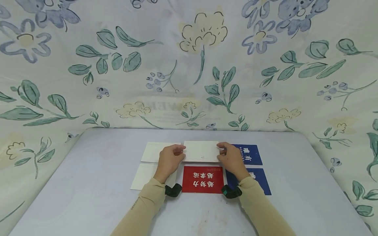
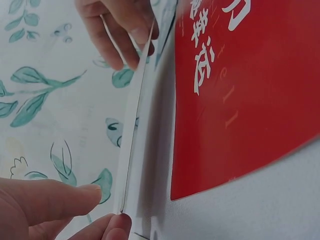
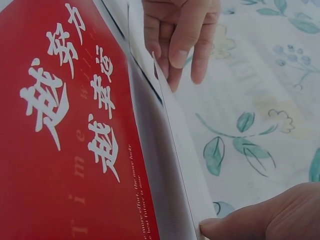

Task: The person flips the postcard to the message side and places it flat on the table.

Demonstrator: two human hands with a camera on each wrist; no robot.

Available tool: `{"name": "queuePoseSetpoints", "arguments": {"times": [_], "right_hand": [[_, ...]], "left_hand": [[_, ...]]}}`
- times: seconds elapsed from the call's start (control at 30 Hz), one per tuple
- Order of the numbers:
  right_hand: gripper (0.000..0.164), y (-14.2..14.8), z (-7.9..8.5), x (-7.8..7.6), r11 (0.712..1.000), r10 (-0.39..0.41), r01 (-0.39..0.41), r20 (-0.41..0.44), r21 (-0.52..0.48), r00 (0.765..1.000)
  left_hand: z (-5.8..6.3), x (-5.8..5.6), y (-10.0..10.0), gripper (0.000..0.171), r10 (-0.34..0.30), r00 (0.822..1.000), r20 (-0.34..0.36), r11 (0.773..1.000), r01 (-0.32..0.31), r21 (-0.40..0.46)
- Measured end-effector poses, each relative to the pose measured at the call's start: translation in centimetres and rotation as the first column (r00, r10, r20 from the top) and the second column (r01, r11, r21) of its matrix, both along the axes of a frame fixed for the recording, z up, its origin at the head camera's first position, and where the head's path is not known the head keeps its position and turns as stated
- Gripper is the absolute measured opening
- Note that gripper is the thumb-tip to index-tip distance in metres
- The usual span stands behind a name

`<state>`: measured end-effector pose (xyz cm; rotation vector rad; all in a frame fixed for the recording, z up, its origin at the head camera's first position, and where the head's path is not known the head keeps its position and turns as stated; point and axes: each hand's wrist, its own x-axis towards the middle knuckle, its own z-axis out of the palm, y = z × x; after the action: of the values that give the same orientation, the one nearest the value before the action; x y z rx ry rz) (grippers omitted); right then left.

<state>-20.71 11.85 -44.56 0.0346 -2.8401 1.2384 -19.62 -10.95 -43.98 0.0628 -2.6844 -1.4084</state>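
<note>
A blank white card (image 1: 201, 151) spans the space between both hands at the back of the table. My left hand (image 1: 170, 160) holds its left edge, and my right hand (image 1: 232, 160) pinches its right edge. From the left wrist view, the card (image 2: 131, 135) is seen nearly edge-on, raised at a slant, with left fingertips at its near corner. The right thumb presses the card's edge (image 3: 187, 165) in the right wrist view. Just in front of it lies a red card (image 1: 203, 179) with white printed characters.
Two white cards, one at the back (image 1: 153, 151) and one nearer (image 1: 143, 175), lie to the left, partly behind my left arm. Two blue cards, far (image 1: 254, 157) and near (image 1: 262, 183), lie on the right. A floral cloth (image 1: 189, 98) hangs behind the white table (image 1: 88, 183).
</note>
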Motion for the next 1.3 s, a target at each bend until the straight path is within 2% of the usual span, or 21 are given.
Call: {"name": "queuePoseSetpoints", "arguments": {"times": [0.67, 1.3], "right_hand": [[0.044, -0.23, 0.22, 0.35, 0.999, 0.009, -0.009, 0.014, 0.03, 1.0], [0.044, -0.5, -0.28, 0.23, 0.997, 0.018, -0.02, 0.029, 0.079, 0.999]], "left_hand": [[0.06, 0.14, 0.24, 0.025, -0.003, 1.0, -0.006, 0.998, 0.003, -0.057], [-0.04, 0.26, 0.14, 0.024, -0.032, 1.0, 0.001, 0.997, 0.032, -0.07]]}}
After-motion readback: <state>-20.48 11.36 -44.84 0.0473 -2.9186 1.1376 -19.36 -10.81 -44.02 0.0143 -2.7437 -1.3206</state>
